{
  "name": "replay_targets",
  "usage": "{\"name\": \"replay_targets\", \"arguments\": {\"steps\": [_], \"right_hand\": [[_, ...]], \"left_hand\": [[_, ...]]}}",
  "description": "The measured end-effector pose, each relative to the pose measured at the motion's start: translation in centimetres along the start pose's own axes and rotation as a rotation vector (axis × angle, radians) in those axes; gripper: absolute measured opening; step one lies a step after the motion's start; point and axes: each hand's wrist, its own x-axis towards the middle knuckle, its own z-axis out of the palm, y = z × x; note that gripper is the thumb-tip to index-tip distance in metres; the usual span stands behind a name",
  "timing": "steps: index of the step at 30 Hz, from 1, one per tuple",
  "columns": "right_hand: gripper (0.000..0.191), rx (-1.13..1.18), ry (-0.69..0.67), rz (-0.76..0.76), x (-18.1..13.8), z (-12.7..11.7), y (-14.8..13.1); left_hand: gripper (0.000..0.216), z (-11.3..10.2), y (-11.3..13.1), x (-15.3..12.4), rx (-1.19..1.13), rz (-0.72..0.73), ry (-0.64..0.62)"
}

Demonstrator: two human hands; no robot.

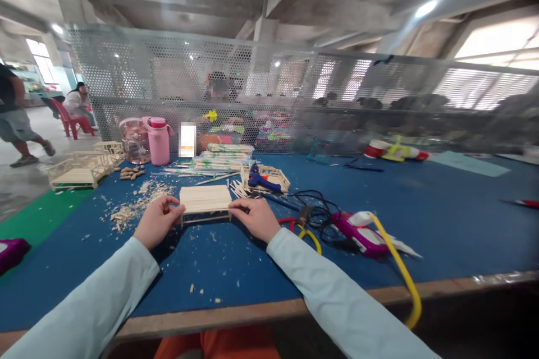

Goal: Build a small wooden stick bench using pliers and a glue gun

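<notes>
A small wooden stick frame with a flat slatted top (pixel 205 198) stands on the blue table in front of me, its thin legs showing below. My left hand (pixel 158 219) pinches its left end between thumb and fingers. At the opposite end, my right hand (pixel 255 217) grips the near right corner in the same way. Wood scraps (pixel 141 202) lie scattered left of the frame. Just behind it, a blue glue gun (pixel 264 179) rests on a wooden tray (pixel 280 176) beside loose thin sticks (pixel 241 189).
Scissors (pixel 309 235) with red and yellow handles and a purple-white tool with a yellow tube (pixel 366 235) lie to the right among black cables. Bundled sticks (pixel 223 160), a pink bottle (pixel 159 143) and finished-looking wooden frames (pixel 80 171) stand behind. A perforated metal screen (pixel 278 78) borders the table.
</notes>
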Motion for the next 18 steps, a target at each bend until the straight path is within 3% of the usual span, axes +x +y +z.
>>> {"name": "replay_targets", "arguments": {"steps": [9, 18], "right_hand": [[0.012, -0.011, -0.017, 0.004, 0.0, -0.3, -0.3], [0.013, -0.010, -0.010, -0.004, 0.0, -0.4, -0.3]], "left_hand": [[0.029, -0.6, 0.8, -0.6, 0.094, 0.105, -0.002], [0.022, -0.8, 1.3, -0.7, 0.123, 0.100, -0.027]]}}
